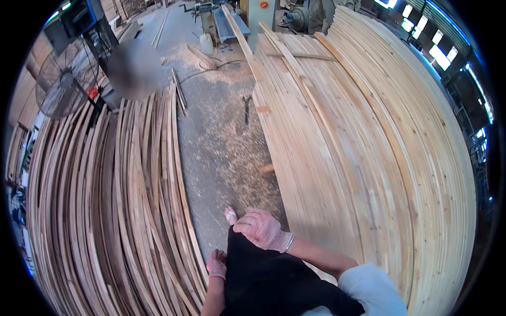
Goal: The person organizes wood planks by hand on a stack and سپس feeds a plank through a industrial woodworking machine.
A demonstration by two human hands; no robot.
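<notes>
My right hand [262, 230], in a pinkish work glove, lies over the far edge of the black cloth [269, 279] on the front of my body. Its fingers are curled closed, and whatever is inside them is hidden. At the cloth's left side is my left hand [216, 264], also gloved, with its fingers bent inward; I cannot see anything held in it. One foot in a sandal [230, 214] shows just beyond the right hand. Close on the right runs a broad stack of pale planed boards [327, 174].
Long rough wooden strips [116, 210] are piled on the left. Between the piles, sawdust covers the concrete floor [203, 142]. A fan [67, 79] stands far left, beside a blurred patch. Loose boards [295, 66] lie on the stack, and machinery [226, 23] stands beyond.
</notes>
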